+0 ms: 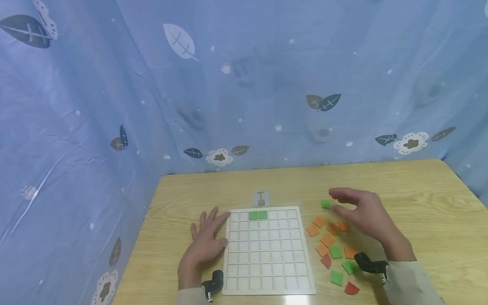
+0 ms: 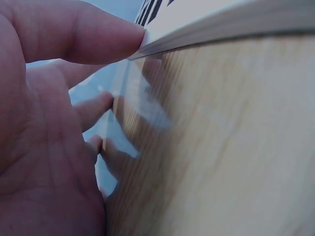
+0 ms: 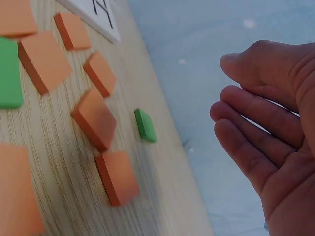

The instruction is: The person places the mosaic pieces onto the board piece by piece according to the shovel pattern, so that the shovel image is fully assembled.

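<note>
A white square grid board lies on the table, two green square tiles side by side in its far row. My left hand rests at the board's left edge with fingers spread. In the left wrist view its thumb touches the board's side. My right hand hovers over the table, right of the board, thumb and fingers apart and holding nothing. Nearest to it is a lone green tile, which the right wrist view shows lying flat on the wood, apart from the fingers.
Loose orange tiles, green tiles and red quarter-round pieces lie scattered right of the board. Beyond the board's far edge is a small patterned card. A blue curtain hangs behind the wooden table.
</note>
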Demonstrator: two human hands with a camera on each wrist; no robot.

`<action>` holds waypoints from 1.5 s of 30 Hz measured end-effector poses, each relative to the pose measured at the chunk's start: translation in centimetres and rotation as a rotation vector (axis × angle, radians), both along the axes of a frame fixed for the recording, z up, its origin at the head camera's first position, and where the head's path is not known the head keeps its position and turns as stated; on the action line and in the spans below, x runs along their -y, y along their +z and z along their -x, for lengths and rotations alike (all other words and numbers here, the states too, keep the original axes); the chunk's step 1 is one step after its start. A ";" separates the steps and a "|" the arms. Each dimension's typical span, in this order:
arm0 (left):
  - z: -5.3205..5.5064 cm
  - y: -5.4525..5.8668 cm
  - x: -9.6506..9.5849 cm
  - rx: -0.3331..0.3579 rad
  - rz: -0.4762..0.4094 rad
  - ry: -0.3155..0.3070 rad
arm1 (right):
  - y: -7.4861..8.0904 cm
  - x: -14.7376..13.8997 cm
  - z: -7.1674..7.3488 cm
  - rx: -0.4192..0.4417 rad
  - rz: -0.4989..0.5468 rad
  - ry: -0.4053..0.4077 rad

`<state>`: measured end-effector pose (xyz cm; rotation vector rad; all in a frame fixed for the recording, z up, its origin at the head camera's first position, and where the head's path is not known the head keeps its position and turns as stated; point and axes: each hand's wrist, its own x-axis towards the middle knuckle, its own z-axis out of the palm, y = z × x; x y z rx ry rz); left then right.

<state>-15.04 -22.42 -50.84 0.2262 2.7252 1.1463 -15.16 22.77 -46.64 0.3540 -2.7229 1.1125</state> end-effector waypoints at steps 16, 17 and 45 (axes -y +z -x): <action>0.0 -0.7 0.3 -0.065 -0.101 -0.011 | 0.4 -2.0 -0.1 0.016 0.018 -0.054; 0.0 -0.6 0.2 -0.061 -0.106 -0.010 | 0.3 -2.0 -0.1 0.018 0.023 -0.054; 0.1 -0.2 0.0 0.015 -0.023 0.003 | -4.0 -1.5 3.0 0.181 0.149 -0.027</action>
